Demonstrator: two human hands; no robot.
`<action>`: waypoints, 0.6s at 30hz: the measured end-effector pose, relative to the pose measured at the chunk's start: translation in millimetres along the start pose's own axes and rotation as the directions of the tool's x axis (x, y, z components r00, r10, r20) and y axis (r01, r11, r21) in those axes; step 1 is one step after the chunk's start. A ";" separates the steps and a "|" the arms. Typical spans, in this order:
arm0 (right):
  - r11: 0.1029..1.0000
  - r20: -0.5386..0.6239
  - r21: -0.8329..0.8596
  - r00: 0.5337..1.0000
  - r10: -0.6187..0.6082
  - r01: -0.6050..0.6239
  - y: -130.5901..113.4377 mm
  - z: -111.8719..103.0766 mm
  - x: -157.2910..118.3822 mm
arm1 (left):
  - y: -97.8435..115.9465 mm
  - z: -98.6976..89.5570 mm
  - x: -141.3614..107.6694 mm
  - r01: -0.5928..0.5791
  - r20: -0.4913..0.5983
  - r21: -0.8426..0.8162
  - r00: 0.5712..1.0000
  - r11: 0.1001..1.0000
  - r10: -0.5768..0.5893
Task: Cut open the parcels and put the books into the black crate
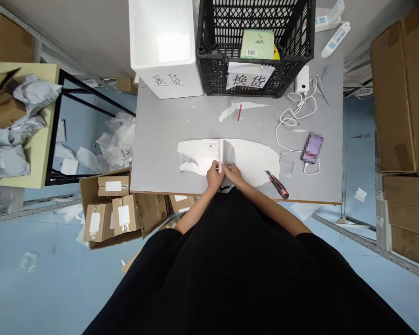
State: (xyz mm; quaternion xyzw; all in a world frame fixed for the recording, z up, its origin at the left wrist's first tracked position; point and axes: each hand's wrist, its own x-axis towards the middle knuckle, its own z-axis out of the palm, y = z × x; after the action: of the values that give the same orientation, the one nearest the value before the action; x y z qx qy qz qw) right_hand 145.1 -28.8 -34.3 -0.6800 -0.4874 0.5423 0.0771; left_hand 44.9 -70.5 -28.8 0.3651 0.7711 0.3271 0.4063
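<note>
A narrow translucent plastic strip (221,156) is held upright at its near end, apparently pinched between the closed fingers of the left hand (214,177) and right hand (232,173). Beneath it lies a white irregular plastic sheet (253,158) on a grey table (167,121), with a red-and-black utility knife (276,184) near to the right.

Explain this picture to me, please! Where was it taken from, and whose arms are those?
A camera worn on a person's head took this picture, looking down. That's why the black clothes at the bottom belong to the same person whose arms you see. There's no machine here, only bare hands. The left hand and right hand are pinching a narrow fold in a white plastic sheet. The sheet lies on a gray table. Nearby are a red-and-black utility knife, a white cable and a black crate.
</note>
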 end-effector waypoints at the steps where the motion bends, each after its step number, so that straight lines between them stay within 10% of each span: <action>1: 1.000 0.008 0.015 1.000 0.005 -0.005 -1.5 -2.4 -0.4 | 3.1 -1.0 -2.9 -0.017 0.017 -0.013 1.000 1.000 0.018; 9: 0.994 -0.027 0.104 0.999 0.019 -0.016 20.5 -42.1 11.2 | -4.8 14.0 -10.7 0.097 0.323 -0.337 0.946 0.937 0.018; 18: 0.997 -0.235 0.023 0.969 0.074 -0.070 83.0 -84.0 42.8 | -36.5 52.9 18.6 0.226 0.266 -0.073 0.943 0.971 -0.199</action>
State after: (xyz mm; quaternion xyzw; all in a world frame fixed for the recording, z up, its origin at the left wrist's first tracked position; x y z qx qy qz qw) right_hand 258.8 -3.8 -81.6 -0.7562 -0.4459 0.4637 0.1196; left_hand 72.3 -63.0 -89.4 0.2976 0.7292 0.2704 0.5538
